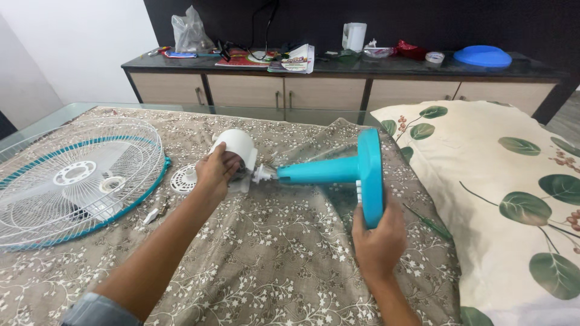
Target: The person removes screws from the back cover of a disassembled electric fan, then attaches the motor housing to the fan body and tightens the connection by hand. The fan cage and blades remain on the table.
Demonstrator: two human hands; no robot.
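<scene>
Both hands on the fan, lying on its side mid-table: left hand (pixel 216 171) wraps closed around the white motor housing (pixel 240 148) at 9 o'clock, right hand (pixel 379 236) grips the rim of the turquoise base (pixel 370 175) at 5 o'clock, apparently to brace both ends of the stand. White grille (pixel 72 180) with turquoise rim lies flat at far 9 o'clock. Surface is a floral brown cloth (pixel 284 259) over a glass table; leaf-print pillow (pixel 507 199) at 3 o'clock, cluttered sideboard (pixel 338 84) at 12.

Fan grille (pixel 72 181) cut off at left edge; L palm hidden.

Glossy teal plastic fan base (pixel 368 175)
</scene>
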